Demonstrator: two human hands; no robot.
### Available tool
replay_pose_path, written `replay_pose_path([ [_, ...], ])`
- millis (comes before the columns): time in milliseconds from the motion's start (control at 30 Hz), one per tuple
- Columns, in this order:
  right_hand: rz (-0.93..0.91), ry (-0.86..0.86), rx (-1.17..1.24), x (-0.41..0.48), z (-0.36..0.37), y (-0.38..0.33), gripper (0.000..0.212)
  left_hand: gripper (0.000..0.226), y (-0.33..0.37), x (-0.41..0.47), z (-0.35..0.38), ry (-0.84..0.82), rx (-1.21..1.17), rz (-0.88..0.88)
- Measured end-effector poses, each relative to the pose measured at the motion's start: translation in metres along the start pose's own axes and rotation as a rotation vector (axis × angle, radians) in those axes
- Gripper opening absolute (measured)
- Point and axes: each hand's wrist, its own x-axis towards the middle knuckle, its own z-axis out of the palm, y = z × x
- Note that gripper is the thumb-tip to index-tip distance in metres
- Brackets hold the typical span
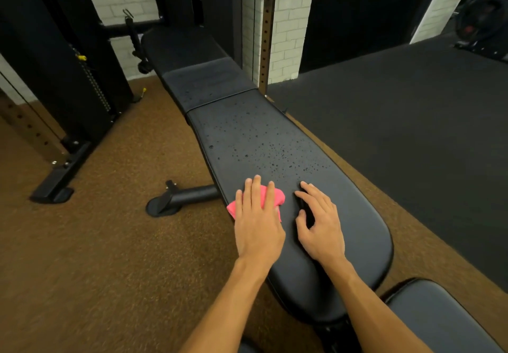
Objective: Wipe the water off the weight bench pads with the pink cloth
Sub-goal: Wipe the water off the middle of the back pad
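Your left hand (258,223) lies flat on the pink cloth (279,197), fingers straight and slightly spread, pressing it down onto the bench (357,242). The cloth is bunched under your palm and fingers. It sits on the long pad (247,133) at its left edge, in the near half, and pink shows past your fingertips and at the left side of your hand.

Your right hand (320,226) rests on the same pad just beside the cloth, toward the middle of the pad's width. Its fingers are loosely bent with the tips on the black surface, the thumb is out to the left, and it holds nothing. The two hands are close but apart.

Water droplets (275,149) are scattered across the long pad beyond your fingertips, thickest toward the right edge. More fine drops speckle the short middle pad (209,83) past the seam. The far pad (178,45) is too dark to tell whether it is wet. The near end of the long pad, around and below your wrists, looks smooth and dry.

A black bench foot (187,196) sticks out on the brown floor (110,242) off the left edge. A black mat (412,119) runs along the right edge, and another padded surface (439,317) sits at the lower right.
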Motion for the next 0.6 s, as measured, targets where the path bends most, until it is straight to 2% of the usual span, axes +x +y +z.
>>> replay_pose_path([
  [100,-0.007,-0.008,0.014,0.002,-0.001,0.003,0.047,0.068,-0.010,0.007,-0.014,-0.011,-0.271,-0.030],
  [167,-0.004,-0.009,0.037,0.004,-0.001,0.005,0.045,0.061,-0.014,0.008,-0.025,0.020,-0.550,-0.157],
  [200,-0.004,0.003,0.040,0.005,-0.001,0.006,0.043,0.056,-0.017,0.009,-0.031,0.087,-0.632,-0.211],
  [267,-0.016,0.049,0.052,0.006,0.004,-0.001,0.041,0.047,-0.029,0.011,-0.037,0.258,-0.656,-0.306],
  [333,-0.020,0.086,0.110,0.006,0.011,-0.018,0.039,0.040,-0.042,0.015,-0.039,0.335,-0.648,-0.417],
  [467,-0.026,0.015,0.109,0.011,0.030,-0.070,0.044,0.040,-0.059,0.030,-0.053,0.321,-0.698,-0.628],
  [600,0.060,-0.064,0.017,0.017,0.053,-0.099,0.064,0.032,-0.071,0.052,-0.058,0.326,-0.675,-0.695],
])
